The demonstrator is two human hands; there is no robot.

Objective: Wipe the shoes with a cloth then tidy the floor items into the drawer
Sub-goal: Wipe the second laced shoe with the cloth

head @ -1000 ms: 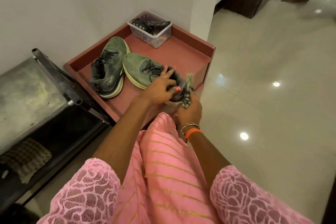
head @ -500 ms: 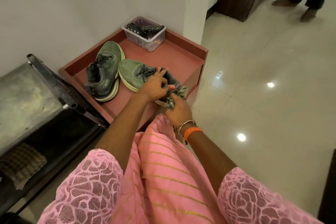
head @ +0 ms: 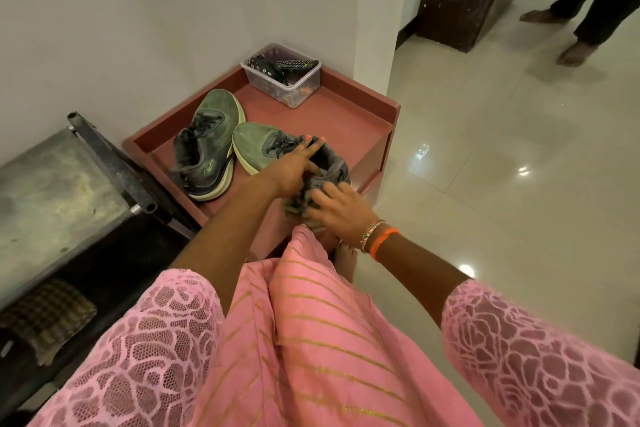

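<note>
right hand [head: 341,210] — fingers spread, pressing cloth [head: 297,205] | cloth under fingertips — against shoe [head: 277,149] heel
</note>
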